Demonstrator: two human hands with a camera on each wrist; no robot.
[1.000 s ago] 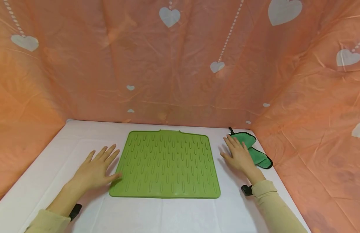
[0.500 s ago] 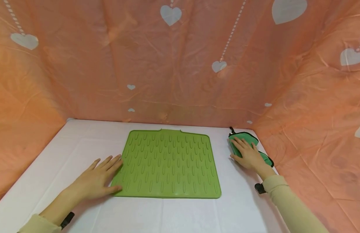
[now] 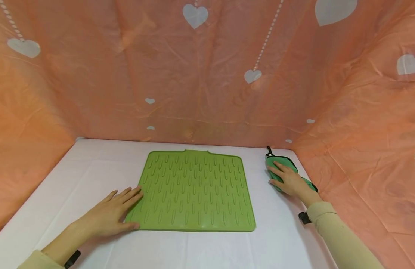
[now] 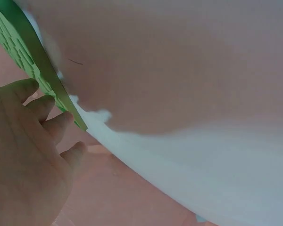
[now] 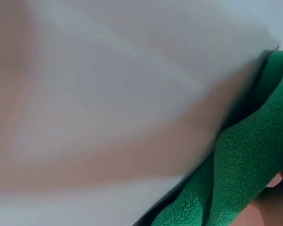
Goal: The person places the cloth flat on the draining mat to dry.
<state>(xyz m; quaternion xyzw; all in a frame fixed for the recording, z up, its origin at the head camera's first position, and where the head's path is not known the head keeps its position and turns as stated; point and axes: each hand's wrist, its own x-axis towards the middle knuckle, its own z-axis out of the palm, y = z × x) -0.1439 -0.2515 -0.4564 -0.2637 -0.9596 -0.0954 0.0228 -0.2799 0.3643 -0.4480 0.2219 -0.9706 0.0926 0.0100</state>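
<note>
A green ribbed mat point(image 3: 194, 190) with a low raised rim lies flat on the white-covered table. My left hand point(image 3: 108, 215) is at its near left edge, fingers stretched over the rim and the thumb at the near corner. In the left wrist view, the fingers point(image 4: 52, 101) of that hand lie along the mat's rim point(image 4: 47, 70). At the back right, my right hand point(image 3: 289, 183) bends its fingers over a folded green cloth point(image 3: 282, 160) with black edging and gathers it. The right wrist view shows thick folds of that fluffy cloth point(image 5: 250, 150), with most of the hand hidden behind them.
Orange curtains point(image 3: 207, 93) with white hearts enclose the table point(image 3: 190, 250) at the back and both sides. The cloth lies close to the right curtain. A small black device point(image 3: 304, 218) sits at the right wrist.
My right hand has moved right onto the green cloth and its fingers have bent. My left hand has come down and nearer to me, onto the mat's left edge.
</note>
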